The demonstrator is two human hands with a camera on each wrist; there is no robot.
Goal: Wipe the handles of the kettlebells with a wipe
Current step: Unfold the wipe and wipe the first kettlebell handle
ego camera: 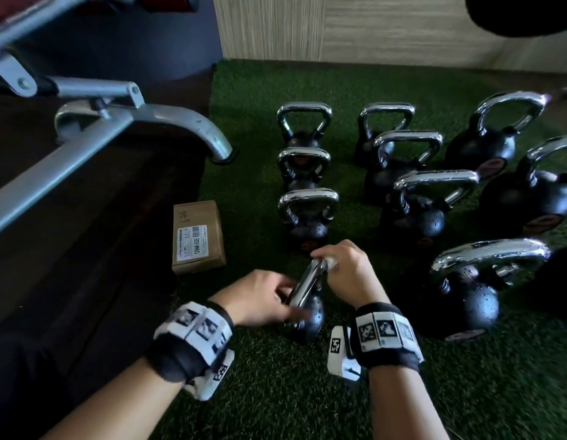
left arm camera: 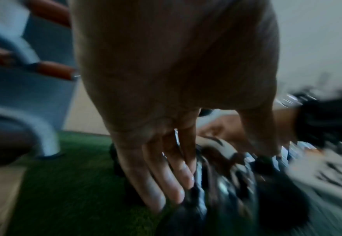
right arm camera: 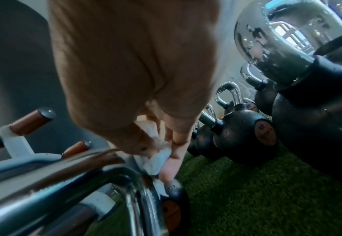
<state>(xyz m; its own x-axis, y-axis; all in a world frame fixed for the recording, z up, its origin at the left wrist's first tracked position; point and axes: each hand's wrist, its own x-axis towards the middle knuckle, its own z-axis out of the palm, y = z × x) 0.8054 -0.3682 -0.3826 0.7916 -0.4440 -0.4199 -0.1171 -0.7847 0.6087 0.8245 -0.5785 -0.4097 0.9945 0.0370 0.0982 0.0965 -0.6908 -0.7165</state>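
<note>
Here the green turf (ego camera: pixel 275 392) carries rows of black kettlebells (ego camera: pixel 412 204) with chrome handles. Nearest, the small kettlebell (ego camera: pixel 309 315) tilts, its handle (ego camera: pixel 306 285) angled up and away. The left hand (ego camera: pixel 260 301) steadies it, fingers loosely curved around the handle's base. The right hand (ego camera: pixel 348 268) pinches a crumpled white wipe (right arm camera: pixel 156 159) against the handle's top.

Cardboard box (ego camera: pixel 198 236), top face: a handwritten mark that appears to read "676", in dark pen near the upper edge.
Box sticker (ego camera: pixel 192 241): a white printed label with a barcode; its largest line reads roughly "12V4A-5525", set sideways. The smaller print is too fine to read.
Wrist bands (ego camera: pixel 383 332): black-and-white square coded markers, no letters.
Kettlebell badges (ego camera: pixel 492 165): reddish discs, their print too blurred to read.
</note>
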